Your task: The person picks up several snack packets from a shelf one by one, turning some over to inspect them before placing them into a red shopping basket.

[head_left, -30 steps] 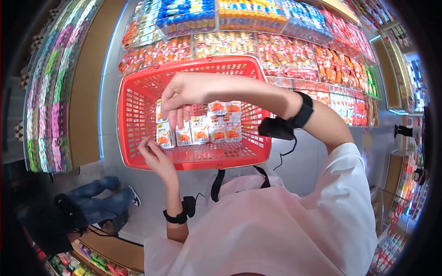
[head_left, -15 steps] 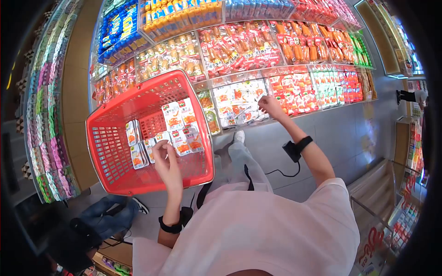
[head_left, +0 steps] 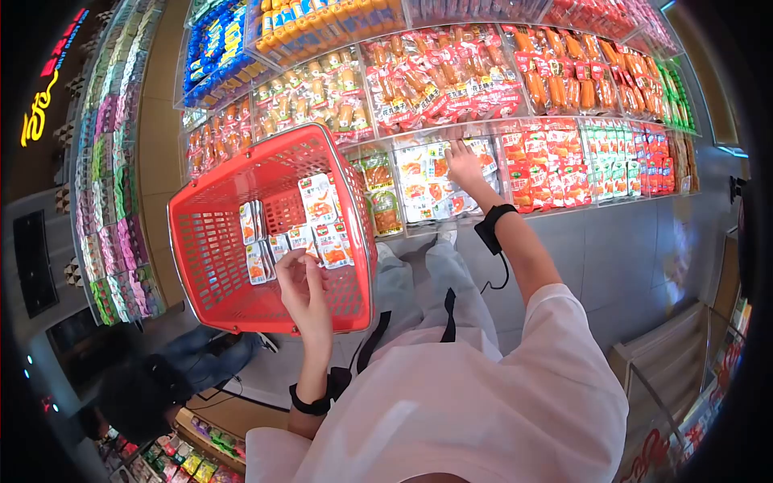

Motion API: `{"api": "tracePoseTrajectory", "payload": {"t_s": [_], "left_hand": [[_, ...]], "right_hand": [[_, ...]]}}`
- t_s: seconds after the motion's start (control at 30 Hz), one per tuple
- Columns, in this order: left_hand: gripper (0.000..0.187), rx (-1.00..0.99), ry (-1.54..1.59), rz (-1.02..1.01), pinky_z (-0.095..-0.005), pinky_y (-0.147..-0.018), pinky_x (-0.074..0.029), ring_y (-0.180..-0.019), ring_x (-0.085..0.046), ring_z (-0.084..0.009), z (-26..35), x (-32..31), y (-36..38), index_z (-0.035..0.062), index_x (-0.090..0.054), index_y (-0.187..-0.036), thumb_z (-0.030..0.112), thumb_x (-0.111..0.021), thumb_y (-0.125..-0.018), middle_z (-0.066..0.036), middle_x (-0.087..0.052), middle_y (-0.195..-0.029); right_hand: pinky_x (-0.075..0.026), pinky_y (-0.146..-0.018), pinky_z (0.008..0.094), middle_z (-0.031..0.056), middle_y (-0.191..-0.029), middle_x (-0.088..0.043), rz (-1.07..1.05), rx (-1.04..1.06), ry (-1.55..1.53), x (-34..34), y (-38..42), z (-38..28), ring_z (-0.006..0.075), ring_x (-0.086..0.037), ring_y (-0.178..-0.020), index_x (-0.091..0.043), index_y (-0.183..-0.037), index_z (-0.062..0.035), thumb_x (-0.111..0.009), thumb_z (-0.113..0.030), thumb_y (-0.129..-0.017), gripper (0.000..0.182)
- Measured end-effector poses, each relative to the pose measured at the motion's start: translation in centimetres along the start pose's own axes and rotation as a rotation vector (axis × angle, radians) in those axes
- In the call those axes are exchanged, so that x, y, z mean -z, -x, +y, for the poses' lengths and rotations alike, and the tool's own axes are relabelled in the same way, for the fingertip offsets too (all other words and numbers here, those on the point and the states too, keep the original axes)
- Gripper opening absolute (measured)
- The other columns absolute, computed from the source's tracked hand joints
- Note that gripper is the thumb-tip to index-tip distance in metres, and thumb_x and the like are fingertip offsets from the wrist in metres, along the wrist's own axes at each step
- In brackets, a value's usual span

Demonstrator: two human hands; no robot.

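Note:
My left hand point(head_left: 306, 296) is over the near side of a red shopping basket point(head_left: 211, 310), its thumb and fingers apart, and I see nothing in it. Inside the basket, small white snack packets point(head_left: 319, 198) with orange food pictures stand in rows and lie flat. My right hand point(head_left: 465, 165) reaches into a clear shelf bin of matching white packets point(head_left: 419, 189). Its fingers are stretched out over the packets at the back of the bin; whether the fingertips touch them is hard to tell.
Red packets point(head_left: 547, 165) and green-white packets point(head_left: 616, 161) fill bins to the right. Packaged sausages point(head_left: 443, 76) sit on the tier above. Another shelf point(head_left: 121, 185) stands at far left. A person in jeans point(head_left: 189, 362) is low at left.
My right hand has moved deeper over the white packets, and its fingers have straightened. The left hand stays over the basket, with its thumb and fingers further apart. The view has shifted.

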State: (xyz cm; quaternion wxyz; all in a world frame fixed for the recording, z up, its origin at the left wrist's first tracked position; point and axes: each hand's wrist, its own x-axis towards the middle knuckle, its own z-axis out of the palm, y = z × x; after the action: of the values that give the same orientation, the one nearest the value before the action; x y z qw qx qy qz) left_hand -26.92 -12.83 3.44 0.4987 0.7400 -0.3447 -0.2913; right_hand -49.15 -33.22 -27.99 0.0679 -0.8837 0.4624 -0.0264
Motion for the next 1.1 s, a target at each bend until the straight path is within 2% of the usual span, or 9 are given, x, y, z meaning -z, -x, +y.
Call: {"api": "tracePoseTrajectory", "payload": {"t_s": [0.13, 0.23, 0.33, 0.47, 0.6, 0.83, 0.87, 1.0, 1.1], "left_hand": [[0.016, -0.004, 0.006, -0.069, -0.0186, -0.052, -0.04, -0.064, -0.048, -0.0058, 1.1, 0.1, -0.1, 0.0005, -0.046, -0.104, 0.007, -0.046, -0.09, -0.005, -0.052, -0.083], [0.013, 0.018, 0.037, -0.175, -0.0194, -0.054, -0.039, -0.065, -0.047, -0.0059, 2.9, -0.1, -0.2, 0.0021, -0.048, -0.101, 0.008, -0.047, -0.089, -0.005, -0.052, -0.082], [0.014, -0.024, 0.066, -0.308, -0.0189, -0.057, -0.039, -0.068, -0.049, -0.0062, 3.0, -0.3, -0.4, 0.003, -0.048, -0.102, 0.01, -0.048, -0.089, -0.004, -0.053, -0.084], [0.017, -0.126, -0.002, -0.573, -0.0201, -0.061, -0.041, -0.074, -0.05, -0.0055, 4.8, -1.4, -0.2, 0.0027, -0.052, -0.099, 0.01, -0.056, -0.085, -0.001, -0.053, -0.083], [0.017, -0.039, 0.172, -0.836, -0.0203, -0.06, -0.041, -0.071, -0.049, -0.0053, 4.2, -1.5, 0.2, 0.0015, -0.052, -0.097, 0.012, -0.057, -0.085, 0.0, -0.052, -0.077], [0.015, 0.114, 0.368, -0.76, -0.0192, -0.055, -0.034, -0.065, -0.042, -0.0019, 3.9, 1.1, -0.3, 0.0004, -0.054, -0.092, 0.015, -0.051, -0.088, 0.004, -0.046, -0.068], [0.02, 0.222, 0.294, -0.843, -0.0196, -0.076, -0.039, -0.081, -0.05, -0.0043, 4.4, 2.4, -0.7, 0.0006, -0.056, -0.1, 0.013, -0.051, -0.086, 0.001, -0.055, -0.085], [0.017, 0.284, 0.294, -0.924, -0.0195, -0.068, -0.037, -0.076, -0.047, -0.0032, 3.8, 4.4, -1.2, 0.0012, -0.058, -0.094, 0.012, -0.052, -0.082, 0.003, -0.054, -0.082], [0.012, 0.182, 0.251, -0.893, -0.0202, -0.067, -0.038, -0.075, -0.048, -0.0034, 5.5, 5.9, -1.3, 0.0021, -0.057, -0.085, 0.012, -0.052, -0.083, 0.002, -0.052, -0.079]], "right_hand": [[-0.046, -0.072, 0.0357, 0.0078, -0.082, -0.059, 0.128, 0.058, -0.377, 3.4, 1.8, -0.5, 0.0238, -0.058, -0.081, -0.054, -0.098, -0.004, -0.073, -0.017, -0.064, 0.041], [-0.049, -0.064, 0.0305, 0.0092, -0.085, -0.062, 0.013, -0.42, -1.101, 10.2, 4.3, -2.2, 0.0172, -0.06, -0.078, -0.054, -0.105, -0.0016, -0.065, -0.011, -0.074, 0.034], [-0.049, -0.061, 0.025, 0.0073, -0.087, -0.062, -0.023, -0.622, -1.796, 20.1, 7.7, -4.5, 0.0125, -0.06, -0.079, -0.052, -0.106, -0.0012, -0.06, -0.009, -0.081, 0.028], [-0.052, -0.065, 0.0258, 0.0086, -0.097, -0.061, 0.037, -0.591, -2.198, 26.7, 10.8, -8.4, 0.0144, -0.06, -0.084, -0.049, -0.11, 0.0001, -0.057, -0.007, -0.083, 0.029], [-0.054, -0.069, 0.0271, 0.0106, -0.103, -0.058, 0.092, -0.546, -2.295, 29.4, 11.6, -12.7, 0.0164, -0.06, -0.087, -0.047, -0.111, 0.0011, -0.056, -0.005, -0.082, 0.031], [-0.047, -0.081, 0.0289, 0.0103, -0.103, -0.058, -0.006, -0.512, -2.257, 29.8, 13.1, -14.2, 0.0152, -0.056, -0.094, -0.047, -0.113, 0.0005, -0.05, -0.01, -0.087, 0.029], [-0.045, -0.082, 0.0284, 0.0101, -0.102, -0.058, -0.007, -0.527, -2.199, 29.9, 12.9, -13.8, 0.0147, -0.055, -0.095, -0.046, -0.115, 0.0003, -0.049, -0.01, -0.087, 0.03], [-0.041, -0.081, 0.0239, 0.0095, -0.103, -0.059, -0.314, -0.285, -1.669, 32.6, 11.7, -14.8, 0.0099, -0.053, -0.098, -0.052, -0.11, 0.0023, -0.051, -0.011, -0.086, 0.028], [-0.041, -0.081, 0.0226, 0.0083, -0.104, -0.059, -0.561, -0.175, -1.549, 33.7, 10.5, -16.7, 0.0078, -0.052, -0.097, -0.056, -0.106, 0.0024, -0.052, -0.013, -0.086, 0.025]]}}
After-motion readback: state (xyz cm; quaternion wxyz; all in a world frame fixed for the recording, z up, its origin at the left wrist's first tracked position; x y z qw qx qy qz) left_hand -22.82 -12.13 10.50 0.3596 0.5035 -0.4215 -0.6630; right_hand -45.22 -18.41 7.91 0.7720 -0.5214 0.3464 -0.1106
